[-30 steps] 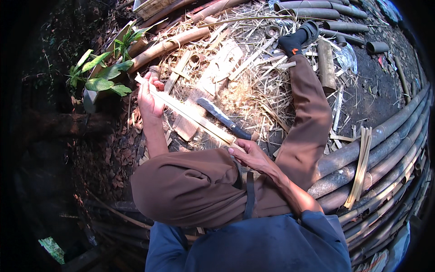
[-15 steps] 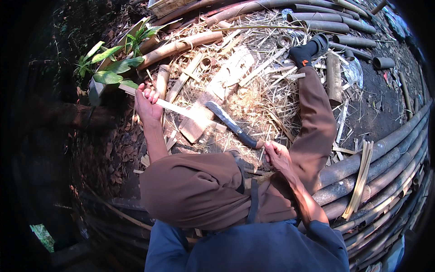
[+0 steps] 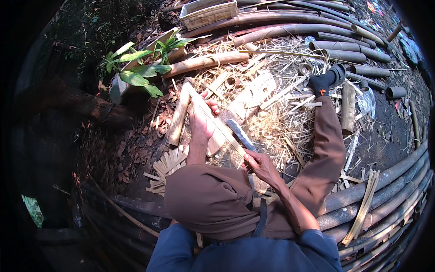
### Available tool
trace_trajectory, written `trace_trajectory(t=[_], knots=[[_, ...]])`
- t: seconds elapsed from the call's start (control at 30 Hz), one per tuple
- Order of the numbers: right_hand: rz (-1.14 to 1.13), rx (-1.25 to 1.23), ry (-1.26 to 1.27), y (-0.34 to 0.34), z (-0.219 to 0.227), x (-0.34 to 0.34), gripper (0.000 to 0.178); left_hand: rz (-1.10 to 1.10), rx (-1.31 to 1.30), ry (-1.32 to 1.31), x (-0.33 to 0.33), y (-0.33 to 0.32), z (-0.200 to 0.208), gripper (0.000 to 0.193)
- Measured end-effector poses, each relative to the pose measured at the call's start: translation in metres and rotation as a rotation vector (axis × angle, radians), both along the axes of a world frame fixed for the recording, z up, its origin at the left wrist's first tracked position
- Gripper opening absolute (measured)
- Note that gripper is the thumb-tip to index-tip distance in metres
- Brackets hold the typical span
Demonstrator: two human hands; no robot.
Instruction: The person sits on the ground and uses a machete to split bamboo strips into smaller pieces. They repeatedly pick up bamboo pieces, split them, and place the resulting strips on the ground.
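A pale bamboo strip (image 3: 220, 128) slants across between my two hands. At its upper part, my left hand (image 3: 202, 122) cradles it across the palm, fingers partly curled beside it. The strip's lower end is pinched between the thumb and fingers of my right hand (image 3: 260, 166). Just beyond the strip lies the dark blade of a machete (image 3: 241, 134), its lower end running toward my right hand; its handle is hidden. Under the blade and my left hand, a wooden block (image 3: 216, 144) shows in part.
Several split strips (image 3: 168, 167) lie left of my bent knee. A strip bundle (image 3: 362, 206) leans on bamboo poles (image 3: 344, 199) at right. Ahead are shavings (image 3: 276, 131), a cut bamboo piece (image 3: 348, 106), a leafy plant (image 3: 140, 75) and a crate (image 3: 208, 13).
My right hand has come up and left and taken the strip's lower end. The strip has swung to a steeper slant, nearer the machete blade. The whole view has shifted.
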State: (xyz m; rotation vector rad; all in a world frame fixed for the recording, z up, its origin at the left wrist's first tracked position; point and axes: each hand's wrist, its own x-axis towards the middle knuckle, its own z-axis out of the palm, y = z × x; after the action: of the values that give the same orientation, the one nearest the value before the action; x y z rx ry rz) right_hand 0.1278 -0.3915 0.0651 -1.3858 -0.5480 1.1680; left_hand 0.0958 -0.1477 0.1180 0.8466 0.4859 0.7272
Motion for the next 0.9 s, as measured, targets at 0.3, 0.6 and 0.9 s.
trace_trajectory(t=[0.3, 0.6, 0.9], knots=[[0.019, -0.078, -0.134, -0.022, -0.017, -0.004, 0.040, -0.057, -0.075, -0.130, -0.005, 0.011, -0.023, 0.039], [-0.032, -0.085, -0.332, -0.033, -0.017, -0.010, 0.036, -0.019, -0.168, -0.078, -0.004, 0.000, -0.014, 0.037], [0.087, -0.196, -0.327, -0.044, -0.022, -0.007, 0.036, -0.056, -0.222, -0.058, -0.013, 0.007, -0.025, 0.050]])
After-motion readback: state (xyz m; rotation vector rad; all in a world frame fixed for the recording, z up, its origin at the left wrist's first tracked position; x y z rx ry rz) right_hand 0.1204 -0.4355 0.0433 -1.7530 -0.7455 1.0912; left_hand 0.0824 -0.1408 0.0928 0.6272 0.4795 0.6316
